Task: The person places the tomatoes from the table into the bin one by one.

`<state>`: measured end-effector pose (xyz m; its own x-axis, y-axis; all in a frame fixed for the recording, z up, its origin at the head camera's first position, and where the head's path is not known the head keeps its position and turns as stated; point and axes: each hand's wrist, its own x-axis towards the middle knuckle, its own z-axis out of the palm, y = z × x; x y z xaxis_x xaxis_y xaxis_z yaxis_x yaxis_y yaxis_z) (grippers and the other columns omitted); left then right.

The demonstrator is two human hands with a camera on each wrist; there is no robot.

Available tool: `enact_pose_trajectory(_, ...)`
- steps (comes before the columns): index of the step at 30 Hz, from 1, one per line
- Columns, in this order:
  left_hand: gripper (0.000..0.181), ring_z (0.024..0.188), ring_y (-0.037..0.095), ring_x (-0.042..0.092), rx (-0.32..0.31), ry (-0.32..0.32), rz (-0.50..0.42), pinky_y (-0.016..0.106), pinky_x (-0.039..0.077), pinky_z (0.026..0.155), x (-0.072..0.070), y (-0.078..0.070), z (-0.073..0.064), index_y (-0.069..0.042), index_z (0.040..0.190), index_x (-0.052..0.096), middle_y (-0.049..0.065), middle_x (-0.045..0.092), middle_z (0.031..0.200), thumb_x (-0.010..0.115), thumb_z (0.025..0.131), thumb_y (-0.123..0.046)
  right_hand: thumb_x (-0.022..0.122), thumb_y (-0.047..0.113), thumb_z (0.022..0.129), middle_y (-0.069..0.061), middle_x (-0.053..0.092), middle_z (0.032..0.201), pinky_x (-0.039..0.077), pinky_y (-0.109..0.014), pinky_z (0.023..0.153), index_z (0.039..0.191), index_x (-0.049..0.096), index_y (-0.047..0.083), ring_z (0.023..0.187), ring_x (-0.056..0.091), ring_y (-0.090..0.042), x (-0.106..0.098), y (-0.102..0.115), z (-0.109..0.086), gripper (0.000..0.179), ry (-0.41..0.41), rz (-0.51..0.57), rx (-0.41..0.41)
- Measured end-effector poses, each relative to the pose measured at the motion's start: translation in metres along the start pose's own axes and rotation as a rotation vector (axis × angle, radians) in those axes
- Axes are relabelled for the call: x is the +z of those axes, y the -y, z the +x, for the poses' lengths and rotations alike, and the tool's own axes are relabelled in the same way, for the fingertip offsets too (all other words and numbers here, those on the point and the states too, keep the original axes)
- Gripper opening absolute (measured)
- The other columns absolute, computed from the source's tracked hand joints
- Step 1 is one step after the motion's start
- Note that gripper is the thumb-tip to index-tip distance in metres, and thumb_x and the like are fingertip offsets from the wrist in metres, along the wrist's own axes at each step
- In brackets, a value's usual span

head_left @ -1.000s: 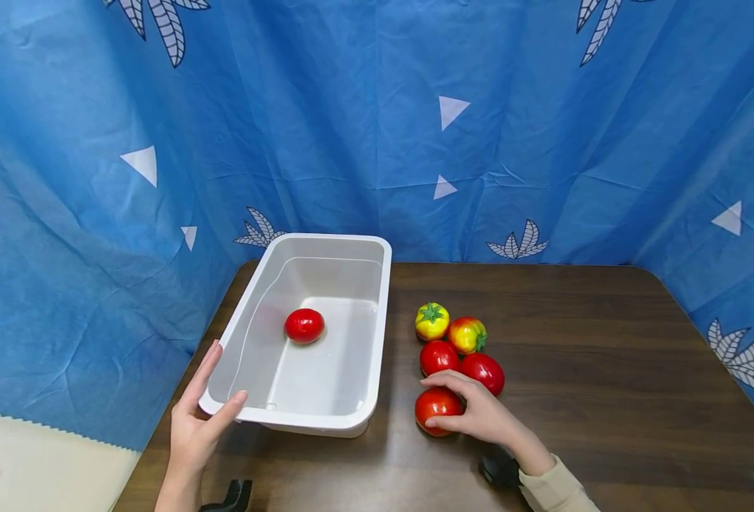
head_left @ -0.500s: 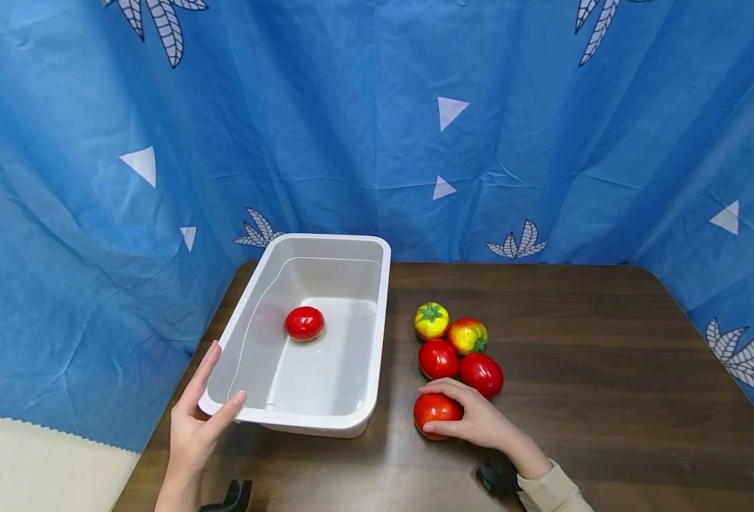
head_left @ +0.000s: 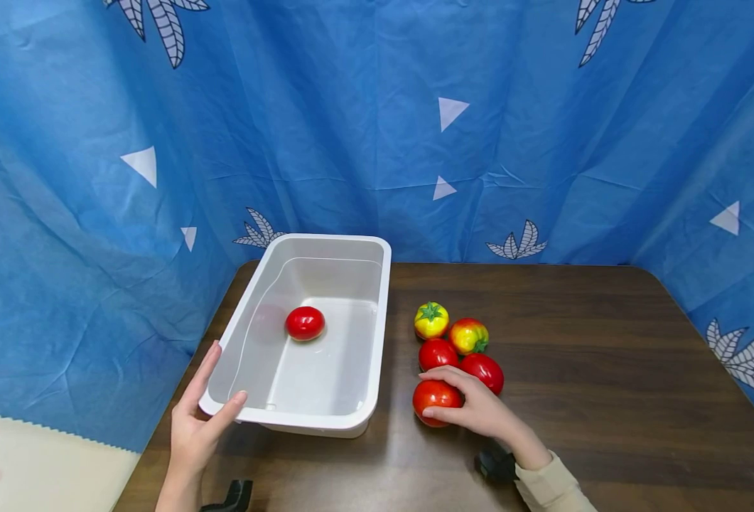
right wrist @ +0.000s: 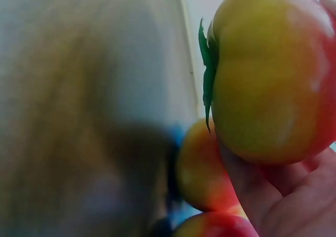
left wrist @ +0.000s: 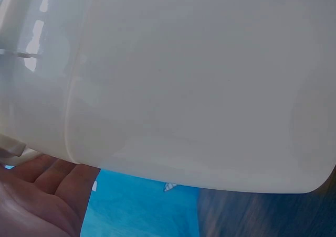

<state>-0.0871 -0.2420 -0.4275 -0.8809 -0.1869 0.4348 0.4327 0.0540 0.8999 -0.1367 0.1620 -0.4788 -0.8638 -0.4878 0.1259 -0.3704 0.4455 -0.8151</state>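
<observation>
In the head view my right hand grips a shiny red tomato between the thumb and fingers. Its yellow side and green calyx face the camera in the right wrist view, where the tomato fills much of the right half. My left hand holds the near left corner of a white plastic tub, thumb over the front rim and fingers along the outer left side. In the left wrist view the tub's wall hides part of those fingers. A red tomato lies inside the tub.
Just beyond the right hand sit two more red tomatoes, close together with a yellow one and a yellow-red one. All rest on a dark wooden table. A blue patterned curtain hangs behind and on both sides.
The right hand and its tomato dip slightly toward the front half a second ago, then rise a little toward the other tomatoes now. The left hand and the tub keep their place.
</observation>
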Motion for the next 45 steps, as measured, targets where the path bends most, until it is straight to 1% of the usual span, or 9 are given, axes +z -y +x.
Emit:
enact_pose_trajectory(3, 0.075, 0.126, 0.016, 0.041, -0.002, -0.002, 0.002, 0.016, 0.043, 0.089, 0.000, 0.000, 0.000, 0.007, 0.139, 0.038, 0.014, 0.034, 0.148, 0.057, 0.069, 0.029, 0.075, 0.033, 0.079, 0.004, 0.056, 0.124, 0.052, -0.032, 0.076, 0.124, 0.058, 0.017, 0.111, 0.049, -0.025, -0.005, 0.004, 0.002, 0.050, 0.003, 0.013, 0.015)
enact_pose_trajectory(6, 0.075, 0.127, 0.016, 0.040, -0.014, -0.010, 0.008, 0.016, 0.043, 0.090, 0.001, -0.001, 0.000, 0.006, 0.139, 0.038, 0.014, 0.034, 0.148, 0.058, 0.070, 0.028, 0.075, 0.033, 0.079, 0.004, 0.055, 0.125, 0.051, -0.030, 0.075, 0.124, 0.057, 0.023, 0.113, 0.047, -0.027, -0.010, 0.009, 0.005, 0.050, 0.002, 0.003, 0.032)
enact_pose_trajectory(8, 0.075, 0.127, 0.016, 0.040, -0.020, -0.013, 0.008, 0.015, 0.043, 0.090, 0.001, -0.002, 0.000, 0.006, 0.139, 0.039, 0.013, 0.034, 0.148, 0.058, 0.070, 0.028, 0.075, 0.033, 0.078, 0.004, 0.054, 0.125, 0.051, -0.030, 0.075, 0.124, 0.056, 0.026, 0.114, 0.047, -0.027, -0.014, 0.011, 0.007, 0.050, -0.003, -0.011, 0.026)
enact_pose_trajectory(13, 0.075, 0.127, 0.016, 0.040, -0.016, -0.010, 0.002, 0.015, 0.042, 0.090, 0.001, -0.001, -0.001, 0.006, 0.139, 0.038, 0.013, 0.034, 0.148, 0.058, 0.070, 0.028, 0.075, 0.032, 0.079, 0.004, 0.054, 0.125, 0.051, -0.030, 0.077, 0.126, 0.055, 0.026, 0.114, 0.048, -0.025, -0.021, 0.015, 0.014, 0.051, -0.018, -0.027, -0.006)
enact_pose_trajectory(22, 0.075, 0.127, 0.016, 0.040, -0.003, -0.009, -0.002, 0.016, 0.043, 0.090, 0.001, -0.001, 0.000, 0.007, 0.139, 0.038, 0.014, 0.034, 0.148, 0.058, 0.069, 0.029, 0.074, 0.033, 0.079, 0.002, 0.055, 0.125, 0.051, -0.032, 0.076, 0.127, 0.056, 0.022, 0.110, 0.050, -0.026, -0.034, 0.038, 0.031, 0.053, -0.061, -0.034, -0.042)
enact_pose_trajectory(31, 0.075, 0.128, 0.016, 0.039, 0.012, -0.001, -0.013, 0.016, 0.042, 0.091, 0.000, 0.000, 0.000, 0.008, 0.138, 0.038, 0.014, 0.034, 0.148, 0.057, 0.069, 0.029, 0.075, 0.030, 0.079, 0.001, 0.052, 0.127, 0.053, -0.033, 0.074, 0.127, 0.056, 0.028, 0.113, 0.047, -0.029, -0.044, 0.058, 0.042, 0.051, -0.104, 0.030, -0.023)
enact_pose_trajectory(38, 0.075, 0.127, 0.015, 0.040, 0.023, 0.004, -0.028, 0.016, 0.043, 0.090, 0.000, 0.001, 0.000, 0.008, 0.138, 0.037, 0.014, 0.034, 0.148, 0.057, 0.069, 0.029, 0.075, 0.028, 0.079, 0.006, 0.052, 0.128, 0.053, -0.035, 0.077, 0.126, 0.056, 0.030, 0.113, 0.049, -0.023, -0.048, 0.070, 0.052, 0.051, -0.111, 0.052, -0.092)
enact_pose_trajectory(40, 0.075, 0.127, 0.016, 0.040, 0.030, 0.009, -0.037, 0.016, 0.043, 0.091, 0.000, 0.001, 0.000, 0.009, 0.138, 0.037, 0.014, 0.034, 0.148, 0.056, 0.069, 0.030, 0.074, 0.028, 0.079, 0.006, 0.053, 0.128, 0.053, -0.035, 0.077, 0.127, 0.056, 0.028, 0.113, 0.050, -0.022, -0.048, 0.073, 0.054, 0.050, -0.108, 0.055, -0.114)
enact_pose_trajectory(45, 0.074, 0.126, 0.016, 0.041, 0.034, 0.012, -0.044, 0.016, 0.043, 0.090, 0.001, 0.002, 0.000, 0.009, 0.138, 0.037, 0.014, 0.034, 0.148, 0.056, 0.069, 0.030, 0.075, 0.028, 0.079, 0.006, 0.052, 0.128, 0.053, -0.034, 0.076, 0.127, 0.056, 0.026, 0.113, 0.050, -0.022, -0.048, 0.079, 0.058, 0.051, -0.092, 0.071, -0.131)
